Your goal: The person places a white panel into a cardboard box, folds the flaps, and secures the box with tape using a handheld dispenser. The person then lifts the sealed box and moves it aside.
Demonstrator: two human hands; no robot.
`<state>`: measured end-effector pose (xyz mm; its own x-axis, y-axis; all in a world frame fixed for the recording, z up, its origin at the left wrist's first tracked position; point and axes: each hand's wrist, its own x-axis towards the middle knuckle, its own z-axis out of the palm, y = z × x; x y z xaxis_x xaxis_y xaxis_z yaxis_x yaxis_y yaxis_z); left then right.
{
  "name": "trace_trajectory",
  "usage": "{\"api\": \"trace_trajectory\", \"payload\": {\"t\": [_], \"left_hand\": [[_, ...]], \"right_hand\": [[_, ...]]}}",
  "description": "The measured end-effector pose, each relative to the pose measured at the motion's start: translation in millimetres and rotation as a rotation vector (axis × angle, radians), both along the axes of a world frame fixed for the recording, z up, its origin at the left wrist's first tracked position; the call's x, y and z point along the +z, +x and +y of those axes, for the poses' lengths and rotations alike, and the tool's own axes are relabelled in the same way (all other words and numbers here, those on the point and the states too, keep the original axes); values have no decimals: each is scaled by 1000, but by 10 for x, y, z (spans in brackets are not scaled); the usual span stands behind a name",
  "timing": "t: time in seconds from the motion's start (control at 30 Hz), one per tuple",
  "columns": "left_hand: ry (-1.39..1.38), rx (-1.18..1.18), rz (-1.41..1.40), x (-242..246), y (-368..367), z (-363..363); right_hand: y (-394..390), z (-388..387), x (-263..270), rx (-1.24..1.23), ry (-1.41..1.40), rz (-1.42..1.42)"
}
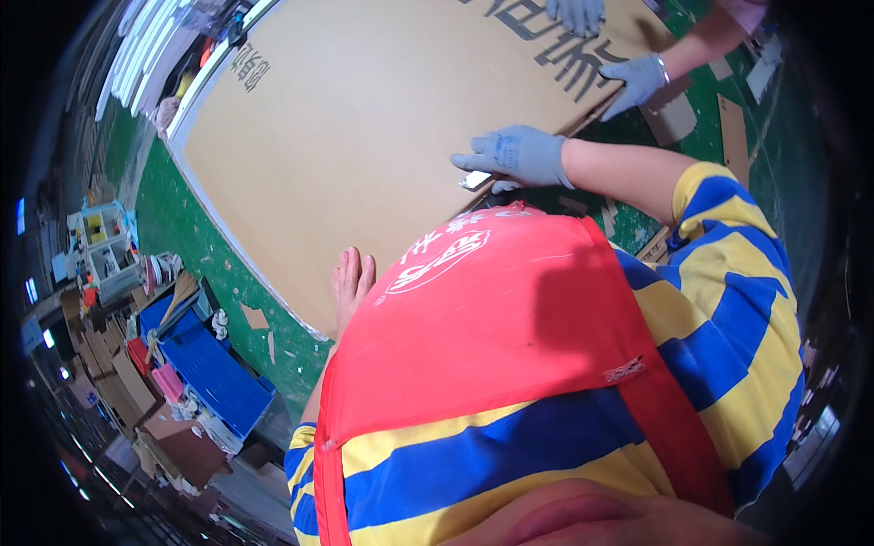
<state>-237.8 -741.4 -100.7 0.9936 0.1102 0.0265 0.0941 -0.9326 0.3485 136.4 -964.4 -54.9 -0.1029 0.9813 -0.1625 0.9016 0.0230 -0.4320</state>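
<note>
A large flat cardboard package (pixel 321 136) with dark printed characters lies before me. My left hand (pixel 352 283), bare, rests palm down on its near corner, holding nothing; part of it is hidden behind my red apron (pixel 491 314). In a grey work glove, my right hand (pixel 522 155) is at the package's right edge, fingers over the top and thumb lower at the side. Under those fingers shows a small shiny, whitish thing (pixel 476 179); whether I grip it or only the edge is unclear.
A co-worker's gloved hands (pixel 635 78) touch the package's far right part. Cardboard scraps (pixel 672 116) lie on the green floor (pixel 239 273). At left stand a blue container (pixel 212 368), a broom (pixel 179 293) and a white divided organizer (pixel 106 239). Long white strips (pixel 147 58) lie beyond.
</note>
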Motion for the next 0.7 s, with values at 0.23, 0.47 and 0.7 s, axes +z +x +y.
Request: {"api": "trace_trajectory", "payload": {"t": [0.23, 0.47, 0.7], "left_hand": [[-36, 85, 205, 357, -789, 542], [-180, 12, 364, 658, -920, 723], [-235, 35, -160, 492, 1508, 1942]], "right_hand": [[-59, 3, 129, -66, -56, 54], [-85, 96, 249, -80, -177, 87], [-50, 261, 368, -185, -324, 276]]}}
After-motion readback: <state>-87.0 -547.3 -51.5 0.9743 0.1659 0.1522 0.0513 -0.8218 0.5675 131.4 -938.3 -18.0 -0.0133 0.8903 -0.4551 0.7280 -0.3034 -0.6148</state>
